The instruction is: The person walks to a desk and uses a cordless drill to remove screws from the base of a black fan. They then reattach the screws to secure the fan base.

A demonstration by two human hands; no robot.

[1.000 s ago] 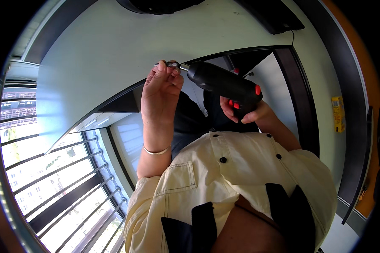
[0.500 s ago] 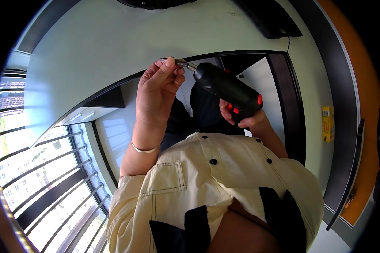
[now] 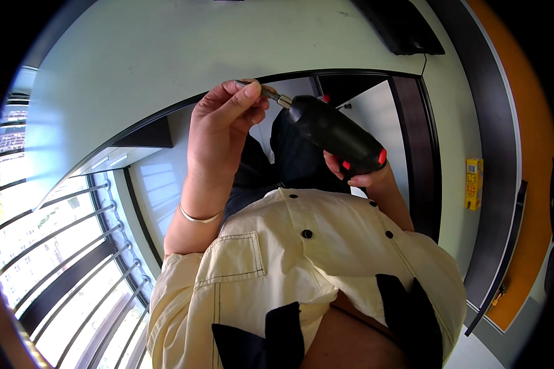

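A black cordless screwdriver [image 3: 335, 132] with red accents is held in my right hand [image 3: 370, 178], whose fingers wrap round its handle. Most of that handle is hidden behind the tool's body. The silver chuck points up and to the left. Out of the chuck comes a metal bit [image 3: 268, 93], pinched between the thumb and fingers of my left hand [image 3: 218, 126]. The bit's far end shows just past the left thumb. Both hands are raised in front of my body, near the desk's front edge.
A pale desk [image 3: 166, 55] curves across the far side, with a black device [image 3: 400, 27] on it at the far right. On the right part of the desk lies a small yellow box [image 3: 473, 184]. A barred window [image 3: 61, 246] fills the left side.
The whole view has shifted slightly, so the round dark object at the top edge has almost left the picture. Screwdriver and bit tilt slightly more steeply; both hands keep their grips.
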